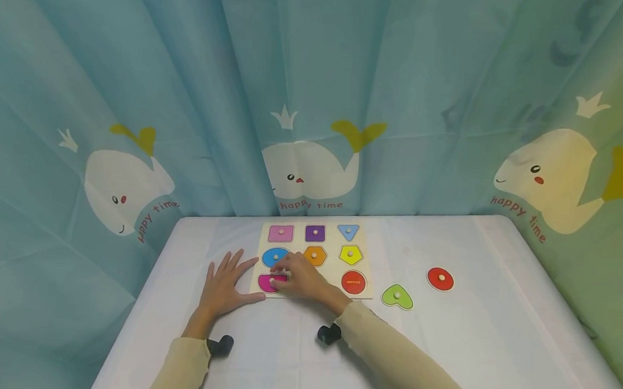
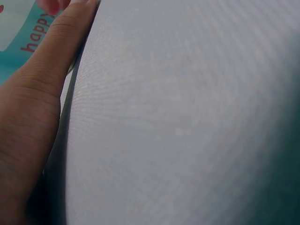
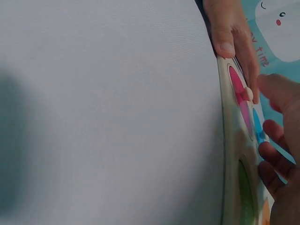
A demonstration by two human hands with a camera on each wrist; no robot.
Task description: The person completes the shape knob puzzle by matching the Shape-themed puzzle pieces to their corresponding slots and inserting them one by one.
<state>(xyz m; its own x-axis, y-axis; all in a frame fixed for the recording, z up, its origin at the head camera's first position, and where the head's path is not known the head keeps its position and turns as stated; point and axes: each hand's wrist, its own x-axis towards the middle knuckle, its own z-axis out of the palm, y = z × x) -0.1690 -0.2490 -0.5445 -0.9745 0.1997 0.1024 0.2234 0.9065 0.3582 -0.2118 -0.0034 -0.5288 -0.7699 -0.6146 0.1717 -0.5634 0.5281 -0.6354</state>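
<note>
A cream peg puzzle board [image 1: 331,269] lies on the table, with knobbed shapes in several of its slots. My right hand [image 1: 305,278] hovers over the magenta half-round piece [image 1: 267,282] in the near left slot. The right wrist view shows the thumb and fingers apart, beside that piece's white knob [image 3: 249,94]. My left hand [image 1: 222,289] rests with fingers spread at the board's left edge, its thumb [image 3: 226,44] against the near left corner. The red slot [image 1: 353,282] bears printed letters and no knob. A green slot [image 3: 245,192] shows in the right wrist view.
Right of the board, a green heart piece [image 1: 397,297] and a red round piece [image 1: 440,279] lie on the white table [image 1: 493,341]. Blue curtains [image 1: 430,107] with whale prints hang behind the table. Black wrist mounts [image 1: 221,346] sit at both cuffs.
</note>
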